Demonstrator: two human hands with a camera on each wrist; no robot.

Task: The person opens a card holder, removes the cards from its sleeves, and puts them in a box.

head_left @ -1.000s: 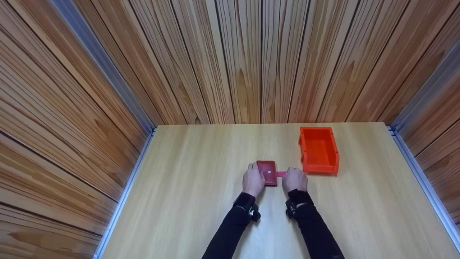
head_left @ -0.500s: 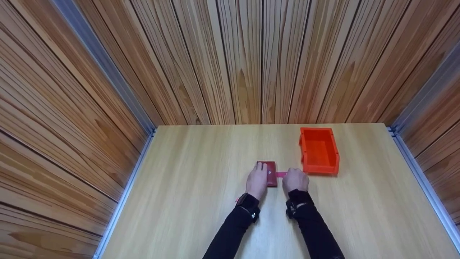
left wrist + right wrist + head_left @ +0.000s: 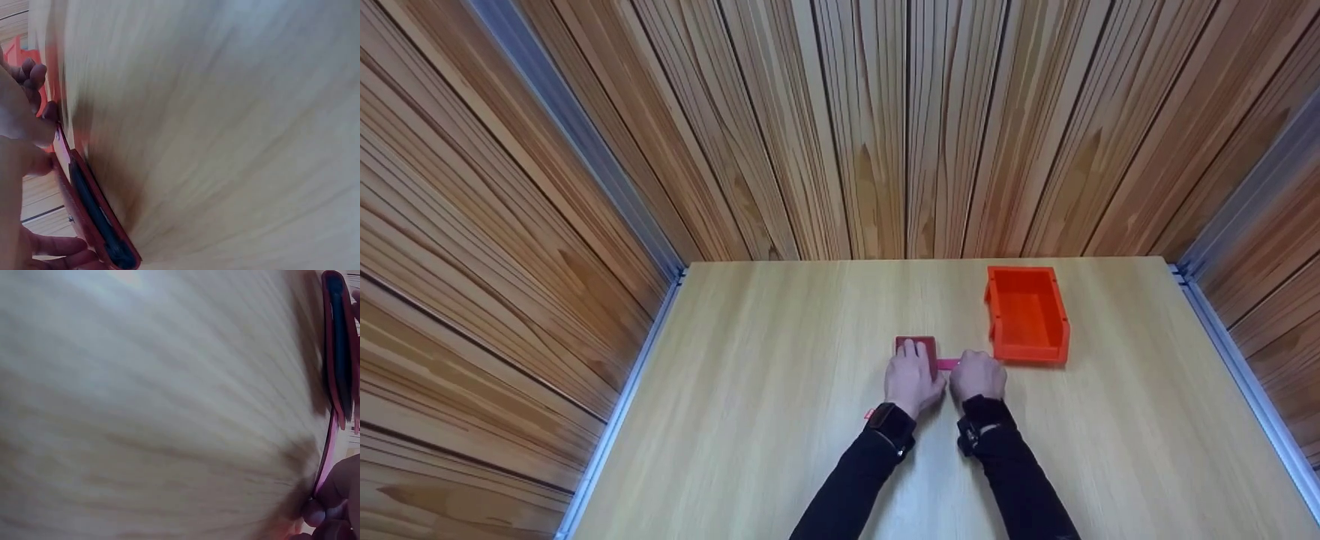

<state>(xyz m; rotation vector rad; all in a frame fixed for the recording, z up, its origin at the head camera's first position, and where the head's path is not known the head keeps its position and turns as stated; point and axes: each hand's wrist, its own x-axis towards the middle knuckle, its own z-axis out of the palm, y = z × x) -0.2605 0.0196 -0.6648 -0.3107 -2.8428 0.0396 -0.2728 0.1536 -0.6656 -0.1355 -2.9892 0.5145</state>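
A small red wallet with a flap lies flat on the table, partly covered by my left hand. The fingers of that hand stretch over its top, and the thumb is by its right edge. From the wallet's right side runs a pink strap. My right hand pinches the strap's far end between thumb and curled fingers. Side-on in the left wrist view, the folded wallet shows a dark inner layer. The strap stretches from wallet to fingertips in the right wrist view.
An orange open-front bin stands just beyond and to the right of my right hand. The light wooden table is bounded by wood-plank walls behind and at both sides, with metal rails along the side edges.
My left hand has moved rightward from the wallet's left edge onto its top, with its thumb reaching the right edge. My right hand has kept its pinch on the strap, almost still.
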